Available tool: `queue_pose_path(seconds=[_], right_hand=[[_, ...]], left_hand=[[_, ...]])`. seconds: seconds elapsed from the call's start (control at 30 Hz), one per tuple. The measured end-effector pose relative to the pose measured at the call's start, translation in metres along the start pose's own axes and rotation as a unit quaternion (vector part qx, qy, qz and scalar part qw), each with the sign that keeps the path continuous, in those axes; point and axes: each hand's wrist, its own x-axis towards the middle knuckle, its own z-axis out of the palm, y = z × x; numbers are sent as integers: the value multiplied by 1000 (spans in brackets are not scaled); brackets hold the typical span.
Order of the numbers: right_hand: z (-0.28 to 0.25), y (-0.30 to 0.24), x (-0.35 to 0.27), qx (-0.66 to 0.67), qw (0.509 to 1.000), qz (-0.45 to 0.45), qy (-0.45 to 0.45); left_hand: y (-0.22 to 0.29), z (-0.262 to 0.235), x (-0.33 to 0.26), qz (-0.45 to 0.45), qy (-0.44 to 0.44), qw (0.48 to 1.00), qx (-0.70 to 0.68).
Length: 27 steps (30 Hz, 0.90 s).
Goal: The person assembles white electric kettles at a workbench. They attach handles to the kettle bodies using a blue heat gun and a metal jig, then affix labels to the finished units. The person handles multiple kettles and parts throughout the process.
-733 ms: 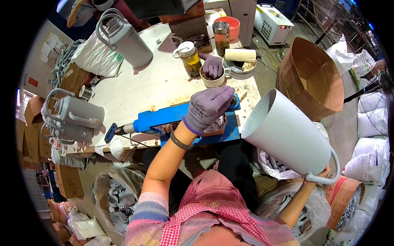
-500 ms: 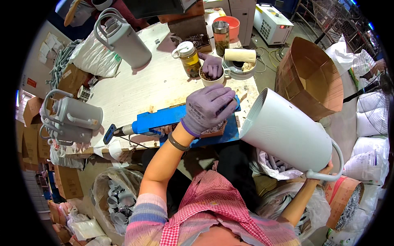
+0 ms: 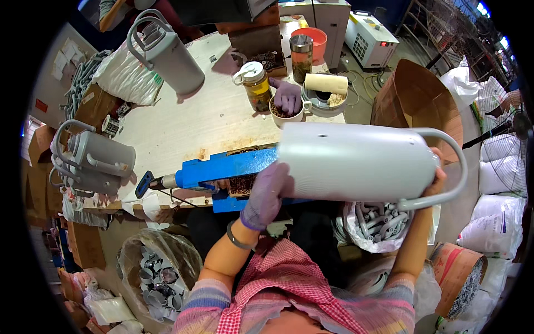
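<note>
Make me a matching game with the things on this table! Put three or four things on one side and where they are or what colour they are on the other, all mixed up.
Things:
1. Grey jug
2. Fixture
3. Jar
4. Bowl

Places or colours:
A. Orange, at the table's far edge
B. Lying sideways, held in both hands
C. Blue, at the table's near edge
D. White lid, amber liquid inside

Pairs: 1-B, 2-C, 3-D, 4-A

The left hand steadies the jug's open end; the right hand holds the end with the handle.
</note>
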Motion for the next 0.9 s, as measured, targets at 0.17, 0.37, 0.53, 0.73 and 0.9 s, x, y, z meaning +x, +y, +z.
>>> queue_pose_path(seconds=[0.17,0.37,0.53,0.73,0.9], right_hand=[[114,21,9,55,981,-35,-181],[180,59,-10,111,972,-8,-206],[186,63,-9,123,972,-9,-201],[179,68,-15,119,974,-9,-192],[167,85,-20,101,973,1,-205]], left_hand=[[-22,-57,-29,-132,208,968,-41],[-11,-88,-21,-94,271,957,32],[-19,-93,-25,-114,248,962,14],[-26,-95,-29,-141,238,961,-14],[-24,-96,-25,-152,209,966,-1]])
